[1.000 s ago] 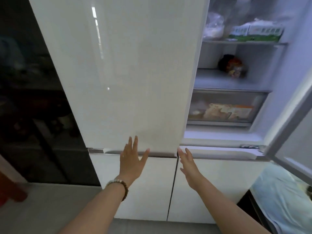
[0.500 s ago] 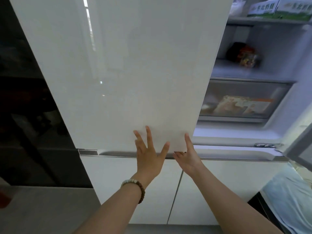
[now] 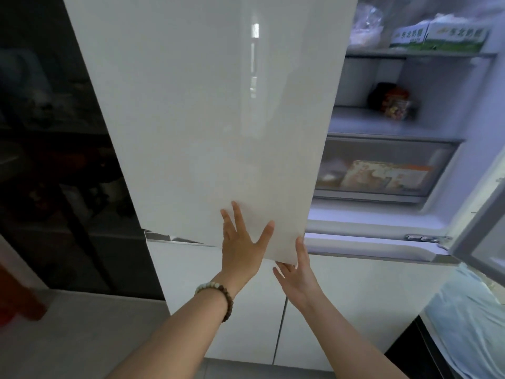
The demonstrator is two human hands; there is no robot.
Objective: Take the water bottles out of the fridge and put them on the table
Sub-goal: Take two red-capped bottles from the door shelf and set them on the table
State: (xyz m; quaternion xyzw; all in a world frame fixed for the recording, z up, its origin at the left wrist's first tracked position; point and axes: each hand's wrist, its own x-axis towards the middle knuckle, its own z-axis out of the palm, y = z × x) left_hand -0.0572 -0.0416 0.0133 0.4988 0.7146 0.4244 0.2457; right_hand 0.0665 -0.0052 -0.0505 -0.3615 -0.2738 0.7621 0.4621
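The door under the left grip is glossy, smooth white. Behind that grip, a bracelet of brown wooden and pale beads. Up right, a clear plastic drawer.

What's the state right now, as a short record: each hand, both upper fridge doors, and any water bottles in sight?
Left hand: flat on left upper door, fingers spread
Right hand: at that door's lower corner, fingertips hidden beneath
Right upper door: open
Water bottles: none in view
Top shelf: green-and-white cartons
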